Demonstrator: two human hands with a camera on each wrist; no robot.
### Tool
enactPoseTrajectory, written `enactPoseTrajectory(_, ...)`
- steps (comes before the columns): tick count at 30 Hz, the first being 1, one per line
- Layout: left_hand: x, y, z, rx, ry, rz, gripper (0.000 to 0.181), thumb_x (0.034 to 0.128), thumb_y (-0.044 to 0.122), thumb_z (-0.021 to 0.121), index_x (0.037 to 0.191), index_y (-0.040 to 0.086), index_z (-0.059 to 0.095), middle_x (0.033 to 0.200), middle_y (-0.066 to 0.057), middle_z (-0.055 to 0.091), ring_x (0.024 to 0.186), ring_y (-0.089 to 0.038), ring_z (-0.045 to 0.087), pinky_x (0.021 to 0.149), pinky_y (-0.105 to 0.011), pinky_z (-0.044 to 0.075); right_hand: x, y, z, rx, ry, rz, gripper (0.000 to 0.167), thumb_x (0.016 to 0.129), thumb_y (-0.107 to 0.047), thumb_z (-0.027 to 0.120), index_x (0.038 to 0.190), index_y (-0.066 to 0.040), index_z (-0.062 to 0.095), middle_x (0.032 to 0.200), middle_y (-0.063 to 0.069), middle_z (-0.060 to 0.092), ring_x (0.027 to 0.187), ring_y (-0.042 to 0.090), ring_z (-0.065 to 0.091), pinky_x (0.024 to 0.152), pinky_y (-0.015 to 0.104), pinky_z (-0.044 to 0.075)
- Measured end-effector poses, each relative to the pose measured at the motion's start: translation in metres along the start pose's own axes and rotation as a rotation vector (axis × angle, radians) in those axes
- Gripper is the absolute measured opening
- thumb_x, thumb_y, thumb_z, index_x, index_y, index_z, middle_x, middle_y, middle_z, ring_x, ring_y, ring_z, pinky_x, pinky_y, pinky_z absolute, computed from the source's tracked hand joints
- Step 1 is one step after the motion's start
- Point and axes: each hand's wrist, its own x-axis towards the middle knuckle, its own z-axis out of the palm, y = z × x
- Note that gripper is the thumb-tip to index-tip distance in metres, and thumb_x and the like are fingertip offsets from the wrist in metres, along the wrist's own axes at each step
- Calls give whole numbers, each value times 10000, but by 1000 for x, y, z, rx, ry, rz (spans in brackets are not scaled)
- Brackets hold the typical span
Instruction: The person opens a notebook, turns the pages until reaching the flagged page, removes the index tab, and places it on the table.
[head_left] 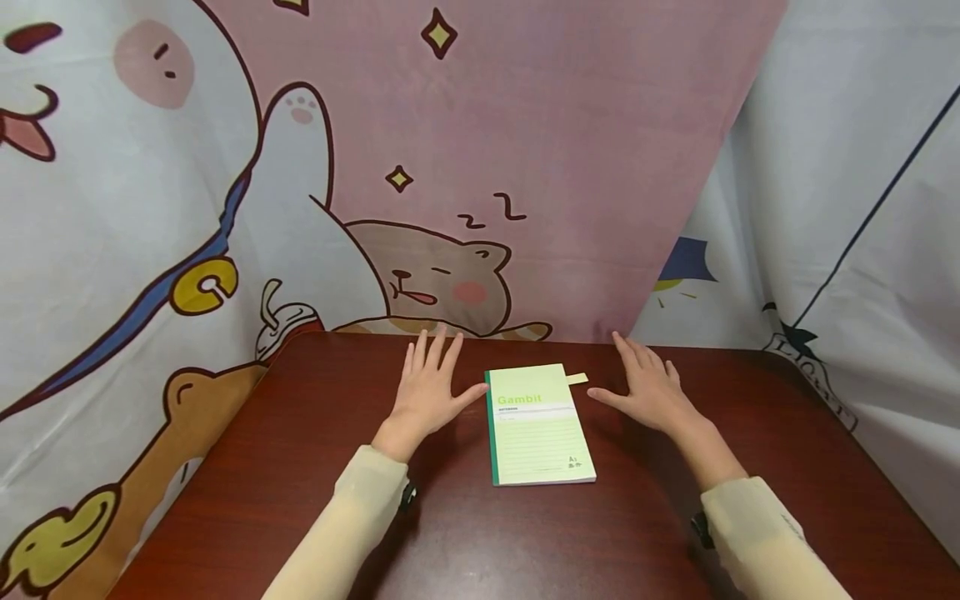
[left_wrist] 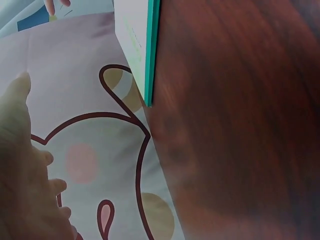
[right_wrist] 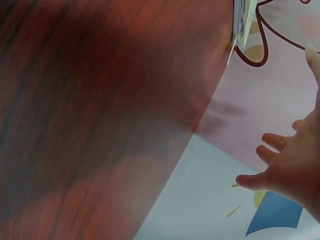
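Note:
A pale green notebook with a darker green spine lies on the table, a small pale tab sticking out at its upper right. The left hand is spread to its left, thumb tip close to the spine; whether it touches cannot be told. To the right, the right hand is spread with its thumb towards the notebook, apart from it. Neither hand holds anything. In the left wrist view the green spine stands out beyond the left hand; the right wrist view shows page edges and the right hand.
The dark red-brown table reaches back to a hanging cloth printed with cartoon animals. More white cloth hangs along the right side, and a printed cloth borders the left edge.

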Motion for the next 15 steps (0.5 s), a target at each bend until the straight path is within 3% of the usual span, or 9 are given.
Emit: enactPoseTrajectory(15, -9, 1, 12, -49, -51, 41, 930, 900, 729, 496, 1600, 181, 224, 1673, -82, 189, 1558, -334, 105, 1268, -527, 89, -3, -7, 11, 40, -45, -43, 1083, 861, -656, 627, 1598, -45, 118, 1601, 258, 273, 1441, 483, 278, 1108, 735, 250)
